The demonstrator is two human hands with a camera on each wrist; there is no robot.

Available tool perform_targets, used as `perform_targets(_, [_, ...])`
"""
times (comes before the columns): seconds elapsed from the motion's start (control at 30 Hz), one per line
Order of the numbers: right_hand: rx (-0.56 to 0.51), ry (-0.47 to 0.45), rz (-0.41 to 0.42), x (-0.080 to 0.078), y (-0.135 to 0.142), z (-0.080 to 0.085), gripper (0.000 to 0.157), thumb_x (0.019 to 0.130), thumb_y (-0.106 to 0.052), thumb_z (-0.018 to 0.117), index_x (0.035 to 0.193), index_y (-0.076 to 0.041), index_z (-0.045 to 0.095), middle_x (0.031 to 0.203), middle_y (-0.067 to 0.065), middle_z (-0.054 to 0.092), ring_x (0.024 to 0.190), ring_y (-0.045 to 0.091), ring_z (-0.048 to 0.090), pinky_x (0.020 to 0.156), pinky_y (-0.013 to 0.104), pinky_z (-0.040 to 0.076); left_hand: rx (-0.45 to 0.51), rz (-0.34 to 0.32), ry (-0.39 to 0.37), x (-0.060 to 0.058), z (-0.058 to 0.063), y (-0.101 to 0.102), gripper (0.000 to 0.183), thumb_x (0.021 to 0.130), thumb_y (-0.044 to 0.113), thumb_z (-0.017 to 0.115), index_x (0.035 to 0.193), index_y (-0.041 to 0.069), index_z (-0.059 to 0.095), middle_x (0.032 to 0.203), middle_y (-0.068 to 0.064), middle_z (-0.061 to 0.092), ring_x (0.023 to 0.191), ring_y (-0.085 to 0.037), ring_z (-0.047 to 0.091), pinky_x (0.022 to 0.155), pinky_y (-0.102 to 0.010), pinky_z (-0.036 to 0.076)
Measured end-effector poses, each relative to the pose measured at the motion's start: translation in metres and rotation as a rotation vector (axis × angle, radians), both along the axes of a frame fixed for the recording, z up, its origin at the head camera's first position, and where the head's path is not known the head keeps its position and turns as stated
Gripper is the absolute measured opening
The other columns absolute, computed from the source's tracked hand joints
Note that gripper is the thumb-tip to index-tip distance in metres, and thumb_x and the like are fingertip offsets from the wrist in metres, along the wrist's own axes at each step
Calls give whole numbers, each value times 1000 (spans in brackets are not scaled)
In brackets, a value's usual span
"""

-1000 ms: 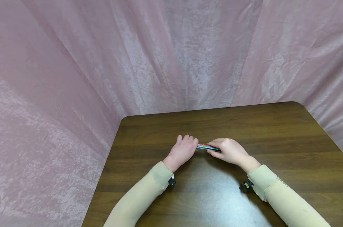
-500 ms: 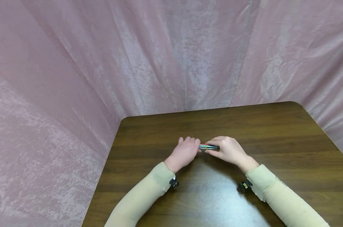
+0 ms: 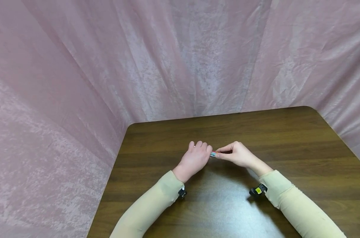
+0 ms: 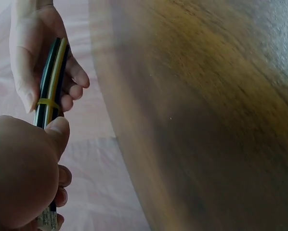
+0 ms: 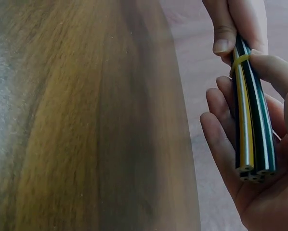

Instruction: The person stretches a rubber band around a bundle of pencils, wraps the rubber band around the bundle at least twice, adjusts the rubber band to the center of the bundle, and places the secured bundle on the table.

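A bundle of striped pencils (image 5: 252, 125) in green, white, yellow and dark tones is bound by a yellow rubber band (image 5: 240, 61). My left hand (image 3: 195, 158) grips one end of the bundle, its thumb lying along the pencils just short of the band in the left wrist view. With thumb and fingertips, my right hand (image 3: 242, 156) pinches at the rubber band from both sides. The unsharpened pencil ends lie over the right palm in the right wrist view. Part of the bundle is hidden in the left fist, and a whitish printed patch (image 4: 46, 219) shows below it.
Both hands are above a brown wood-grain table (image 3: 156, 138) with rounded far corners. Pink velvet curtain (image 3: 180, 59) hangs behind it and along the left side. Small black cameras are strapped at the left cuff (image 3: 182, 192) and right cuff (image 3: 258, 190).
The right fingers have slid left along the bundle and straightened, from round its end to the rubber band. The left hand keeps its grip and has shifted slightly right.
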State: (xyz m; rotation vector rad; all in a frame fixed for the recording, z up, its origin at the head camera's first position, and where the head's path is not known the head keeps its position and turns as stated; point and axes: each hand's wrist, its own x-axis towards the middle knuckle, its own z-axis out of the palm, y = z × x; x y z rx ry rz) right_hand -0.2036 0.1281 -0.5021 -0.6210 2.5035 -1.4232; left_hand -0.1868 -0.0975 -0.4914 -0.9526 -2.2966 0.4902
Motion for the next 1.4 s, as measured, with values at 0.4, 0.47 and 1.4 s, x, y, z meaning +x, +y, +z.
perform_targets(0.4, [27, 17, 52, -2, -2, 3, 29, 86, -45, 75, 104, -22, 79, 95, -9, 75, 87, 10, 66, 76, 27, 51, -34, 47, -96, -2, -9, -1, 11, 101, 19, 48, 91, 17, 54, 79, 3, 51, 74, -17, 49, 64, -34, 28])
perform_targets(0.47, [33, 6, 52, -2, 1, 4, 28, 86, -44, 76, 103, -22, 79, 95, -8, 75, 82, 11, 64, 71, 26, 50, -19, 39, -90, -1, -8, -3, 10, 100, 19, 50, 91, 17, 54, 79, 3, 52, 74, -17, 49, 65, -34, 28])
perform_targets(1.4, [48, -24, 96, -8, -14, 3, 32, 89, -44, 73, 106, -17, 79, 98, -7, 75, 96, 11, 67, 85, 34, 51, 8, 18, -60, -3, -20, -4, 18, 102, 24, 45, 90, 17, 57, 78, 3, 53, 73, -17, 51, 64, -35, 34])
